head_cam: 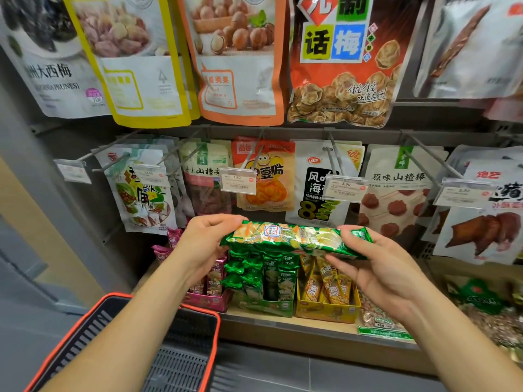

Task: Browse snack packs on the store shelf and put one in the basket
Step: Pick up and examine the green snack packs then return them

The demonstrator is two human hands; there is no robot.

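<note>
Rack [305, 131] fills the view: grey peg rails up top, wooden ledge [283, 321] at the bottom.

Top row is big hanging pouches, e.g. an orange plum pouch [339, 60]. The lower pegs carry smaller packs, incl. a hawthorn pack [396, 193].

Basket [175, 372] is bottom left: black mesh, orange rim, under the left forearm. Nothing visible inside the part in view.

On the ledge are three display boxes side by side: pink box [206, 301], green box [271, 305], yellow box [328, 309], all with upright stick packs.

Green snack pack [294, 239] is held level in mid-air in front of the lower pegs. It sits right above the green box, up and right of the basket, not in it.

Left hand [203, 244] grips the pack's left end, fingers curled round it. Right hand [382, 267] is palm-up at the right end, thumb on top, fingers underneath.

Price tag [237, 181] hangs on a peg tip just above the pack, and others sit along the row.
</note>
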